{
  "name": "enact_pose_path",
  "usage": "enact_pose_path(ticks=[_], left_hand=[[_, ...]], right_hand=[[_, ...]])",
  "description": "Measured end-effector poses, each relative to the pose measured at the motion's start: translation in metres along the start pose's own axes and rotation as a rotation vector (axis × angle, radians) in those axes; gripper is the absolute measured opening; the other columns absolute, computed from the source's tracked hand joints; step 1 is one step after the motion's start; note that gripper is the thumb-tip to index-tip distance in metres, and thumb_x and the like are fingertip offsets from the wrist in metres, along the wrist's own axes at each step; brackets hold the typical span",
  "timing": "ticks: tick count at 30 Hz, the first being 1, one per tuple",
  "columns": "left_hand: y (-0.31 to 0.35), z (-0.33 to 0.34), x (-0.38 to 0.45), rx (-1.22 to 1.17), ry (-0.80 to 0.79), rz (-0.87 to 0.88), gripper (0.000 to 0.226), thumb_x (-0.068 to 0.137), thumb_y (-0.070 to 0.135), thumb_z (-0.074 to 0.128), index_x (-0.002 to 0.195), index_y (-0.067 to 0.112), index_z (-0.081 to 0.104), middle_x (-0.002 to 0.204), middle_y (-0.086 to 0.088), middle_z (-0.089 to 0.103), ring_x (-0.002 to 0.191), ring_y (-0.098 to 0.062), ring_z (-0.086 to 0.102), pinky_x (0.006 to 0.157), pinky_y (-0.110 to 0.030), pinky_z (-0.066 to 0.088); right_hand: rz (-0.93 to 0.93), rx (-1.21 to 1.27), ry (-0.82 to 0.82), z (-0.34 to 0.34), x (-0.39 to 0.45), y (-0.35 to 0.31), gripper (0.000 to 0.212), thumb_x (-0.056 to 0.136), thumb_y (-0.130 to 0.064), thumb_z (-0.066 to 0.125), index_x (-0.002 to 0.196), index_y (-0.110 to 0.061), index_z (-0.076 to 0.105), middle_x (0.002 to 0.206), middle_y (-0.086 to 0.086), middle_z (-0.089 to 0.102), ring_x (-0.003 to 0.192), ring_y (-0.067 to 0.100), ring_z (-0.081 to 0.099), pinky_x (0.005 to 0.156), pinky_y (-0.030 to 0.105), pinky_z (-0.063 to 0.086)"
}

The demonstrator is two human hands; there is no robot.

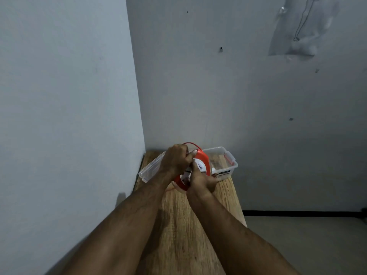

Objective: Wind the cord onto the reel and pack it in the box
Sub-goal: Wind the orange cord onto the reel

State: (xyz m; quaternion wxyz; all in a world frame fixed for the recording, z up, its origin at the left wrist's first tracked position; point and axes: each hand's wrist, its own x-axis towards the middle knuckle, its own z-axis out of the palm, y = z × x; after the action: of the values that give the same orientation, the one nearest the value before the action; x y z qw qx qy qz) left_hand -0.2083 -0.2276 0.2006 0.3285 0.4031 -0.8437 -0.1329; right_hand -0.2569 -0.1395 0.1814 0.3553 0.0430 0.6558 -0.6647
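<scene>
reel [202, 161] orange, label unreadable | left hand [175, 158], right hand [201, 180] both gripping it | box [231, 162] behind

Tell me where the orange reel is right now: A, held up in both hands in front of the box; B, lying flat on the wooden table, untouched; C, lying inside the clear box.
A: the left hand and right hand both grip the orange reel above the table, in front of the clear box.
</scene>
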Motion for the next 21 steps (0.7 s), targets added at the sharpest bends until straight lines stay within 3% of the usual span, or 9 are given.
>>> enact_pose_path(ticks=[2, 4, 7, 9, 11, 13, 15, 18, 21], left_hand=[[0.001, 0.000, -0.001, 0.022, 0.007, 0.011, 0.042, 0.097, 0.044, 0.055, 0.076, 0.009, 0.063, 0.071, -0.003, 0.057, 0.065, -0.018, 0.053, 0.062, -0.027, 0.036], [-0.002, 0.000, 0.000, 0.018, 0.004, 0.013, 0.043, 0.097, 0.044, 0.056, 0.077, 0.007, 0.065, 0.071, -0.004, 0.059, 0.064, -0.017, 0.053, 0.061, -0.027, 0.038], [-0.008, -0.002, -0.001, -0.022, 0.000, -0.019, 0.045, 0.098, 0.043, 0.054, 0.078, 0.005, 0.067, 0.072, -0.007, 0.065, 0.064, -0.017, 0.057, 0.061, -0.027, 0.044], [-0.011, -0.003, 0.000, -0.041, 0.008, -0.036, 0.045, 0.099, 0.042, 0.053, 0.078, 0.005, 0.067, 0.070, -0.004, 0.063, 0.062, -0.015, 0.056, 0.057, -0.024, 0.043], [-0.009, -0.006, 0.002, -0.029, 0.023, -0.043, 0.044, 0.099, 0.042, 0.054, 0.078, 0.005, 0.066, 0.068, 0.002, 0.056, 0.060, -0.010, 0.050, 0.053, -0.017, 0.031], [-0.009, -0.007, 0.005, -0.037, 0.025, -0.038, 0.045, 0.099, 0.044, 0.053, 0.078, 0.006, 0.066, 0.067, 0.002, 0.056, 0.059, -0.010, 0.050, 0.054, -0.018, 0.030], [-0.009, -0.007, 0.006, -0.055, 0.016, -0.035, 0.046, 0.099, 0.046, 0.052, 0.078, 0.008, 0.067, 0.068, 0.000, 0.060, 0.059, -0.010, 0.053, 0.057, -0.020, 0.035], [-0.006, -0.005, 0.006, -0.064, 0.008, -0.013, 0.044, 0.099, 0.045, 0.052, 0.080, 0.008, 0.068, 0.070, 0.002, 0.060, 0.059, -0.008, 0.054, 0.060, -0.021, 0.038], [-0.003, -0.002, 0.004, -0.050, -0.010, 0.013, 0.043, 0.099, 0.044, 0.053, 0.084, 0.007, 0.069, 0.076, 0.000, 0.063, 0.063, -0.011, 0.055, 0.060, -0.020, 0.038]], right_hand=[[0.141, 0.094, -0.039, 0.003, 0.002, -0.003, 0.095, 0.074, -0.048, 0.085, 0.147, -0.009, 0.039, 0.139, 0.016, 0.056, 0.122, 0.042, 0.060, 0.091, 0.053, 0.055], [0.166, 0.087, -0.088, 0.003, 0.003, -0.007, 0.099, 0.075, -0.045, 0.086, 0.151, -0.010, 0.033, 0.144, 0.018, 0.051, 0.126, 0.042, 0.056, 0.096, 0.054, 0.052], [0.074, -0.012, -0.129, -0.003, 0.003, -0.009, 0.084, 0.079, -0.031, 0.087, 0.146, -0.008, 0.042, 0.136, 0.018, 0.058, 0.121, 0.040, 0.062, 0.099, 0.053, 0.055], [-0.105, -0.105, -0.146, -0.012, 0.000, -0.004, 0.060, 0.081, -0.022, 0.085, 0.132, -0.010, 0.056, 0.120, 0.015, 0.068, 0.103, 0.033, 0.072, 0.085, 0.046, 0.063], [-0.493, -0.307, -0.121, -0.022, -0.003, 0.004, 0.038, 0.085, -0.025, 0.081, 0.116, -0.022, 0.058, 0.110, 0.007, 0.070, 0.094, 0.024, 0.073, 0.075, 0.037, 0.064], [-1.009, -0.646, -0.067, -0.033, -0.003, 0.008, 0.043, 0.086, -0.034, 0.080, 0.121, -0.021, 0.059, 0.115, 0.005, 0.069, 0.096, 0.022, 0.072, 0.076, 0.034, 0.062], [-1.333, -0.949, -0.049, -0.035, 0.004, 0.012, 0.064, 0.083, -0.044, 0.080, 0.135, -0.015, 0.056, 0.126, 0.011, 0.066, 0.097, 0.026, 0.072, 0.075, 0.039, 0.064], [-1.413, -1.227, -0.086, -0.035, 0.012, 0.012, 0.084, 0.083, -0.053, 0.077, 0.148, -0.016, 0.041, 0.138, 0.013, 0.056, 0.104, 0.028, 0.070, 0.077, 0.039, 0.064], [-1.416, -1.223, -0.158, -0.037, 0.018, 0.008, 0.088, 0.083, -0.055, 0.075, 0.151, -0.014, 0.037, 0.141, 0.016, 0.050, 0.100, 0.026, 0.069, 0.074, 0.034, 0.062]])
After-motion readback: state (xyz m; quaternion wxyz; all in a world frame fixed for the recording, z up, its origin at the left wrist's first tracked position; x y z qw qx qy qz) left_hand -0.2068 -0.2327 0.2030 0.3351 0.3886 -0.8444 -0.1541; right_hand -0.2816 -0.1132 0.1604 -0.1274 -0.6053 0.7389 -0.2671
